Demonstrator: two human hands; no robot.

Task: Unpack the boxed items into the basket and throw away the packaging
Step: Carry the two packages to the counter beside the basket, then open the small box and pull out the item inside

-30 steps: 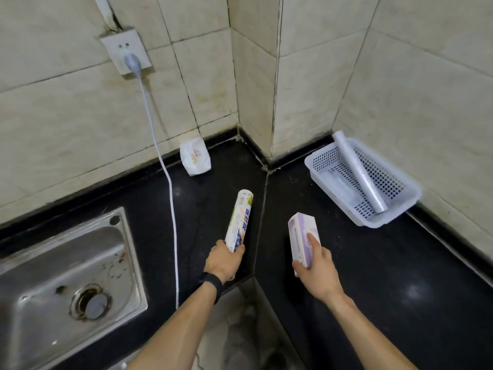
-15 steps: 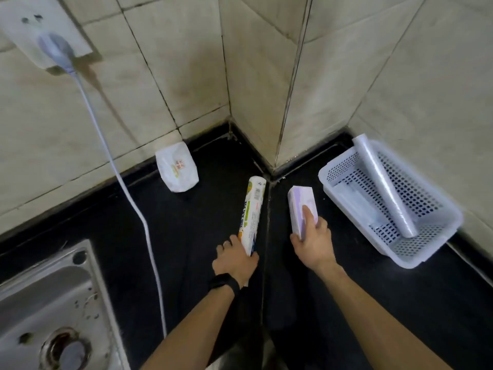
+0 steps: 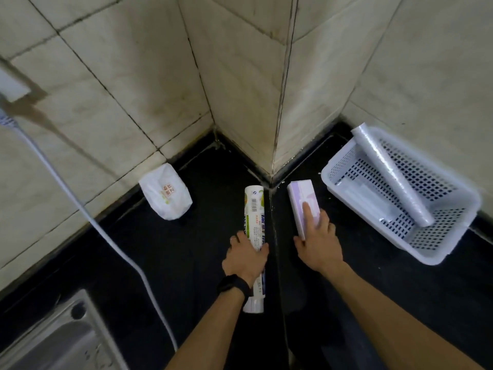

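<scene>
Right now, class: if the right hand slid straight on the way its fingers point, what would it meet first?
The right hand already lies on the purple box, pointing to the tiled wall corner. Beyond the box, that corner looks first, though depth is unclear. The basket sits off to the right.

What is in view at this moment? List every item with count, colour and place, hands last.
basket: 1, white perforated plastic, counter at right by the wall
clear roll: 1, transparent, lying diagonally in the basket
printed roll: 1, white with green and blue print, counter centre
box: 1, pale purple, counter right of the roll
small bag: 1, white, against the wall at left
cable: 1, white, down the wall at left
sink: 1, steel, lower left
left hand: gripping the printed roll; black wristband
right hand: gripping the box
</scene>
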